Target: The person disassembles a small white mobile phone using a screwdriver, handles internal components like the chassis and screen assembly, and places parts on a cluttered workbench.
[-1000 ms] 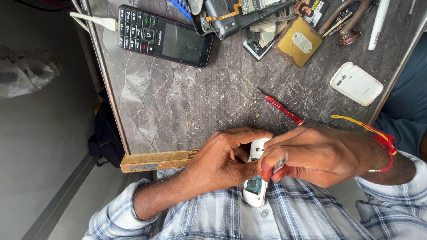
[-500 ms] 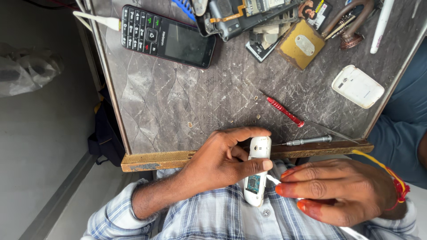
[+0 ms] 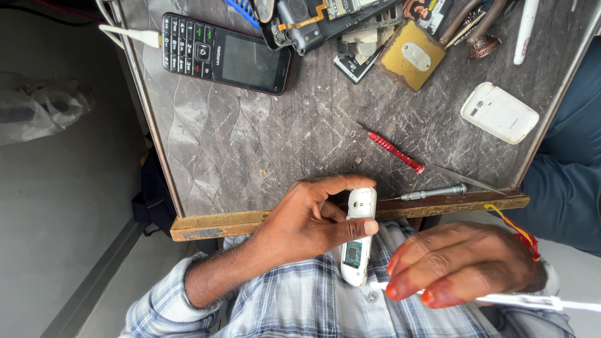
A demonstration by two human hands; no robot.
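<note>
Fingers of my left hand (image 3: 307, 228) wrap around the small white phone (image 3: 357, 236), thumb along one long edge and forefinger curled over its rounded top, holding it upright just in front of the wooden edge of the table (image 3: 206, 156). The phone is a smooth oblong with rounded ends; a green circuit patch shows in an opening low on its body. My right hand (image 3: 460, 263) sits just beside the phone, fingertips pinched narrow on a thin white tool (image 3: 526, 302) that lies flat and runs out past my wrist. Half a second ago this hand lay closer to the phone; now it sits a little apart, and a second ago both hands were clasped over it. Beyond the phone, the table's dark top is scratched and patterned. A red screwdriver (image 3: 395, 151) and a slim metal one (image 3: 432, 192) lie near the table's edge, a black keypad phone (image 3: 225, 53) at its far side.
</note>
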